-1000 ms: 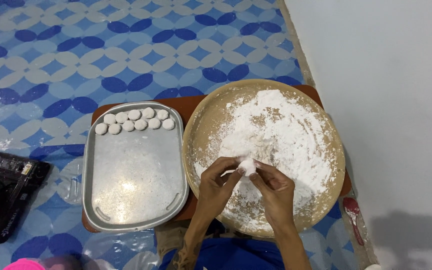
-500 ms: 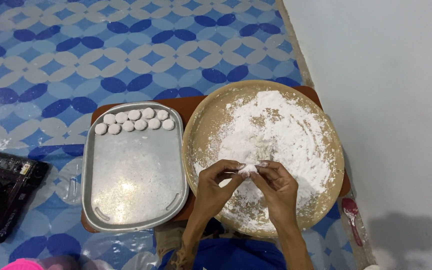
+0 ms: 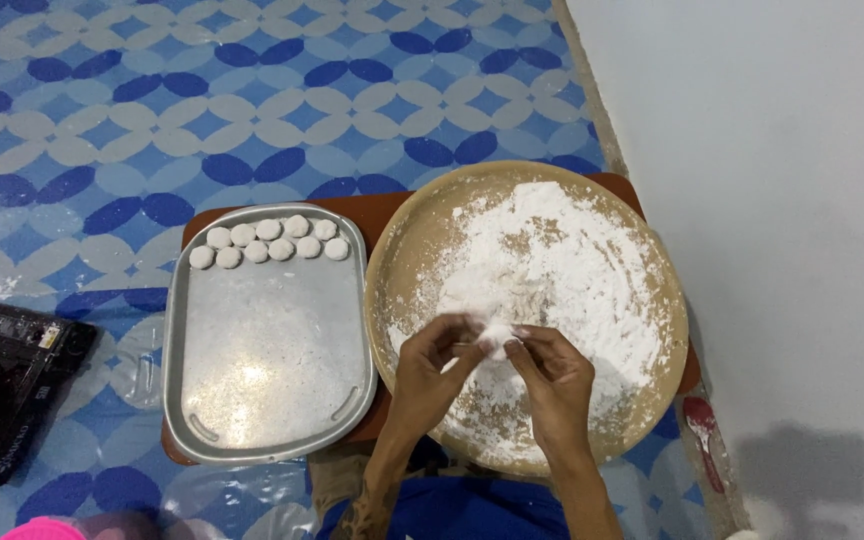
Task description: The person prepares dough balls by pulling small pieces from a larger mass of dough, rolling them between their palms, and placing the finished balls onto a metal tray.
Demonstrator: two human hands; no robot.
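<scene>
Together both hands, left [image 3: 430,365] and right [image 3: 550,375], pinch a dough lump [image 3: 496,333] over the floured tray [image 3: 422,240], beside a metal tray [image 3: 272,350].

bright, even overhead light; glare on metal tray [image 3: 267,350]; soft shadow lower right; sharp focus

**Changes: hands and dough lump over the flour tray**

Left hand [image 3: 430,368] and right hand [image 3: 552,372]: both shifted slightly toward the lower middle of the frame across the second. Dough lump [image 3: 497,333]: earlier a rounder white piece between the fingertips; now smaller in view, pinched flatter, partly covered by the fingers.
</scene>
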